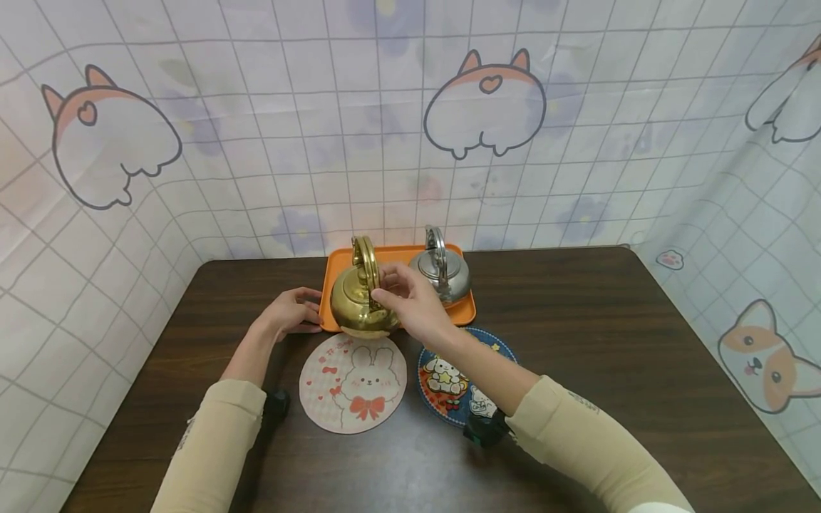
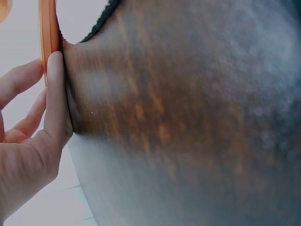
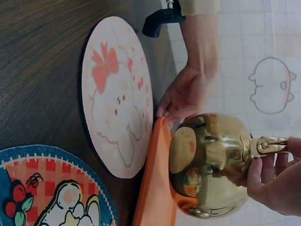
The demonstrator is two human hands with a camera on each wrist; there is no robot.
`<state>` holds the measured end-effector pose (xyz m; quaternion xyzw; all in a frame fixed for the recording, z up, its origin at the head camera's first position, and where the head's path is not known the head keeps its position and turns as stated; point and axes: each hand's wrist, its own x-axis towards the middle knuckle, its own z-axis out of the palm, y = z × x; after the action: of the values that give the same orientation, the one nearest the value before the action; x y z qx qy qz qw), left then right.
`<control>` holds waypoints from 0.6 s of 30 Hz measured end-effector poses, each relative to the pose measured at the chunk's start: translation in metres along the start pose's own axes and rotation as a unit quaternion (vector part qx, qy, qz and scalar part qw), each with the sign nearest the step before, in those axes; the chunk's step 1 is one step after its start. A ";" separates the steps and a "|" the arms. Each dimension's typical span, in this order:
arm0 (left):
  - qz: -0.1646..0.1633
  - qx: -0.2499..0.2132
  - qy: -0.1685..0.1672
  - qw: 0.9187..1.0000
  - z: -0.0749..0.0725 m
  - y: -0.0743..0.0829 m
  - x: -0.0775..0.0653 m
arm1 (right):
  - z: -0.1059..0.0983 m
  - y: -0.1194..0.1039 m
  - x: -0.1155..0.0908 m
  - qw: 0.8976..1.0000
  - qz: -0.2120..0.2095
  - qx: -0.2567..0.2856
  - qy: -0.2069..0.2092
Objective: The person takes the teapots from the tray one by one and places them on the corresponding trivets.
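A shiny gold kettle (image 1: 359, 306) is over the left part of an orange tray (image 1: 398, 253). My right hand (image 1: 410, 299) holds the kettle's upright handle between thumb and fingers, also seen in the right wrist view. Whether the kettle's base rests on the tray or hangs just above it, I cannot tell. At the tray's left front corner is my left hand (image 1: 291, 313). In the left wrist view, its thumb and fingers pinch the tray's rim (image 2: 49, 28). A silver kettle (image 1: 449, 274) stands on the tray's right side, partly behind my right hand.
In front of the tray lie a round pink rabbit mat (image 1: 353, 385) and, to its right, a round blue cartoon mat (image 1: 442, 377), partly under my right forearm. The dark wooden table (image 1: 577, 342) meets a patterned cloth wall (image 1: 385, 164) at the back.
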<state>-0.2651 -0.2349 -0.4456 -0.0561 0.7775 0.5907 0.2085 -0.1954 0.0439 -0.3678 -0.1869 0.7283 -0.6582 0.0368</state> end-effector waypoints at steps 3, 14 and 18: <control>0.000 0.001 0.001 1.000 0.000 0.000 0.001 | 0.000 0.000 -0.003 1.000 -0.005 0.000 -0.003; 0.003 0.001 0.004 1.000 -0.001 -0.003 0.001 | 0.000 0.000 -0.009 1.000 -0.003 -0.003 -0.006; 0.005 0.001 0.003 1.000 -0.002 -0.002 0.001 | 0.000 0.001 -0.011 1.000 -0.001 -0.002 -0.009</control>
<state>-0.2655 -0.2369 -0.4475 -0.0541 0.7787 0.5912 0.2031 -0.1852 0.0475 -0.3710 -0.1939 0.7289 -0.6552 0.0423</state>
